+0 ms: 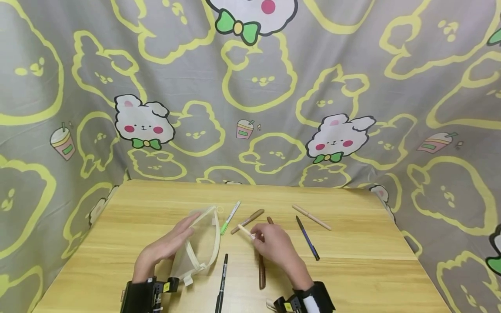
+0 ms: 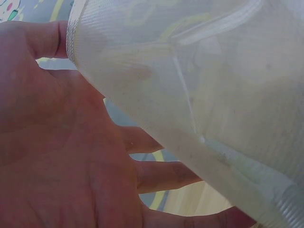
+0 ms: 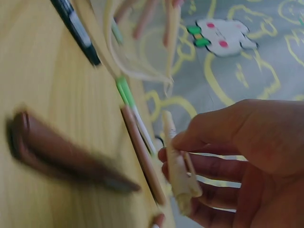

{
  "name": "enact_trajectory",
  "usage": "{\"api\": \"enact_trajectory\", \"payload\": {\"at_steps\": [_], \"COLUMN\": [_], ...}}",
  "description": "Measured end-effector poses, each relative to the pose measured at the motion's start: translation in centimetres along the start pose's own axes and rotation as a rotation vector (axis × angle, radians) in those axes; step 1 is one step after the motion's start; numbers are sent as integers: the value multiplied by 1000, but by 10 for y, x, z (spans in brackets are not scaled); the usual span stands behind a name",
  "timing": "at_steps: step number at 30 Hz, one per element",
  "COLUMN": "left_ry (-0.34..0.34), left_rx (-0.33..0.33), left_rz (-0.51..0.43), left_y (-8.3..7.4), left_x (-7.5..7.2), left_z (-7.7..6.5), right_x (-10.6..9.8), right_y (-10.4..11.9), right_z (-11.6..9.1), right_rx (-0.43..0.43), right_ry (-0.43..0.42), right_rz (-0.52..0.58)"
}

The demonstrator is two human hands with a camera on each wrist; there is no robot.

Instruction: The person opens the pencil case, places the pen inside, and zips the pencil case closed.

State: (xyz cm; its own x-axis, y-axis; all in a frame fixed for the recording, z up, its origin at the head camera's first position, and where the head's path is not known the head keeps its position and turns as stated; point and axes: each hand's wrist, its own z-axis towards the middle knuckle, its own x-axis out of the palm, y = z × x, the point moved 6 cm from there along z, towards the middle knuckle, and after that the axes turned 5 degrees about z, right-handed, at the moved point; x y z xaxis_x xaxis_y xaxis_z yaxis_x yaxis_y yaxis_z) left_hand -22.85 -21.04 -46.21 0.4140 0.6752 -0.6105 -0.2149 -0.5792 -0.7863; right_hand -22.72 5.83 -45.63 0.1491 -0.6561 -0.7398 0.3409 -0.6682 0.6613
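A translucent pouch [image 1: 201, 243] with cream edging stands with its mouth spread on the left half of the table. My left hand [image 1: 166, 248] rests against its left side; in the left wrist view the extended fingers [image 2: 166, 175] pass behind the clear wall. To the right of the pouch, my right hand [image 1: 275, 245] pinches a cream-coloured pen [image 3: 178, 171] between thumb and fingers. The pen's tip end points toward the pouch. Beneath the right hand lies a dark brown pen [image 1: 262, 274], partly hidden by it.
Around the hands on the wooden table [image 1: 352, 269] lie a green-and-white pen [image 1: 230, 218], a light brown pen [image 1: 256, 214], a black pen [image 1: 223, 278], a blue pen [image 1: 308, 238] and a beige pen [image 1: 312, 217]. A patterned curtain [image 1: 266, 143] hangs behind the table.
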Motion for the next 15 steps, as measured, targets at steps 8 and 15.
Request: {"api": "enact_trajectory", "payload": {"at_steps": [8,15], "left_ry": [-5,-6], "left_rx": [0,-13], "left_rz": [16,10], "left_y": [0,1], "left_x": [0,0], "left_z": [1,2], "right_x": [29,52], "right_y": [25,42], "right_z": [22,41], "right_rx": [-21,56], "right_ry": [-10,52], "right_rz": [95,287]}}
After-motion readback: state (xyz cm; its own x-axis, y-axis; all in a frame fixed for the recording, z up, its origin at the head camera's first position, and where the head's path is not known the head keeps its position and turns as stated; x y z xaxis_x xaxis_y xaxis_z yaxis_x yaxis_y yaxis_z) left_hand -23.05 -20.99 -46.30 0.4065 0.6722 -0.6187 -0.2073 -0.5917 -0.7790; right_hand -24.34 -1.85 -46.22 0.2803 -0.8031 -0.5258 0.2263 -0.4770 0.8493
